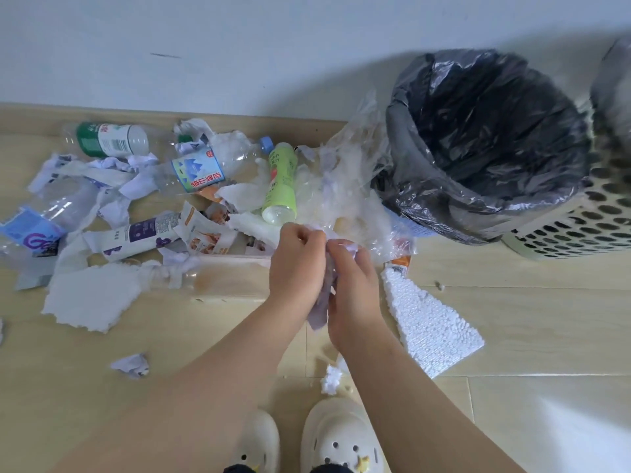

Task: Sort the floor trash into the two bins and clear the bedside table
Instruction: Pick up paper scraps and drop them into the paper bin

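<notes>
Floor trash lay spread along the foot of the wall, filling the left and middle of the floor. In the heap were a green-labelled bottle, a blue-labelled bottle, a lime bottle and clear plastic film. The film ran right up against the black-lined bin. A cream perforated bin stood just beside that bin on the right, partly cut off by the frame edge. Open floor showed only on the near side, around the shoes and out to the right.

And there it was, a paper wad, up off the floor at the heap's near edge. The left hand and right hand met over it, knuckles almost touching. Each grip was clamped on the wad, fingers curled round its top, and its tail hung down between the wrists.

A foam slab lay just right of the right wrist, with a foam crumb below the hands. A paper scrap sat alone, well left of the forearms. A torn white sheet marked the heap's near-left corner.
</notes>
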### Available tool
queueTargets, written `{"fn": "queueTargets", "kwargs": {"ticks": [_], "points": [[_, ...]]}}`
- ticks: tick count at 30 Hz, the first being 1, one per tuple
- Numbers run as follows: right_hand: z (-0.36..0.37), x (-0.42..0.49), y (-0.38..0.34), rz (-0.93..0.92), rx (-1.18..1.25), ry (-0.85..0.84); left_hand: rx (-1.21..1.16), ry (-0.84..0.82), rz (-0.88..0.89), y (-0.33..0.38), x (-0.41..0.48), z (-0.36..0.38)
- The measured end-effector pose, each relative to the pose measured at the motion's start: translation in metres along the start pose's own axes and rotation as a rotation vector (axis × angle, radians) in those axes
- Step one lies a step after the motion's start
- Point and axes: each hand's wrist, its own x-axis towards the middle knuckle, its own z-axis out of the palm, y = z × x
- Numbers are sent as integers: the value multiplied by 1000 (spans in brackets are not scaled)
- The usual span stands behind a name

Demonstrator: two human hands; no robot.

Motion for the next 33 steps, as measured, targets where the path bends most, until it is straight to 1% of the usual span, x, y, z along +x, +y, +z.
{"fn": "queueTargets", "kwargs": {"ticks": [1,3,6,10,12,14,16,18,21,23,25,27,29,31,33], "points": [[5,-4,-6,-7,13,-10,-22,64,-45,4,0,4],[15,-9,-15,-15,9,-23,-106,115,-115,12,-1,10],[19,-12,-29,-75,-53,-11,-190,91,-159,26,-7,19],[18,-11,-58,-110,-19,-31,-103,67,-145,53,-10,41],[15,-12,-77,-163,-8,-28,-192,59,-186,70,-9,51],[13,-15,-99,-276,-62,28,-283,3,-152,89,-12,62],[11,-15,-120,-400,-154,118,-317,-95,-85,109,-21,68],[6,-12,-141,-528,-237,205,-279,-179,14,128,-25,74],[-7,-2,-173,-732,-334,335,-154,-265,157,142,-21,79],[-17,14,-189,-825,-387,436,-85,-249,163,144,-14,78],[-27,36,-199,-867,-379,545,-94,-166,91,137,-4,74],[-36,58,-202,-857,-469,627,-114,-117,19,126,3,70],[-48,77,-202,-757,-671,630,-113,-116,-28,115,5,66],[-56,91,-200,-605,-861,529,-113,-138,-49,104,8,59],[-59,95,-199,-460,-937,400,-111,-145,-61,95,10,52]]}}
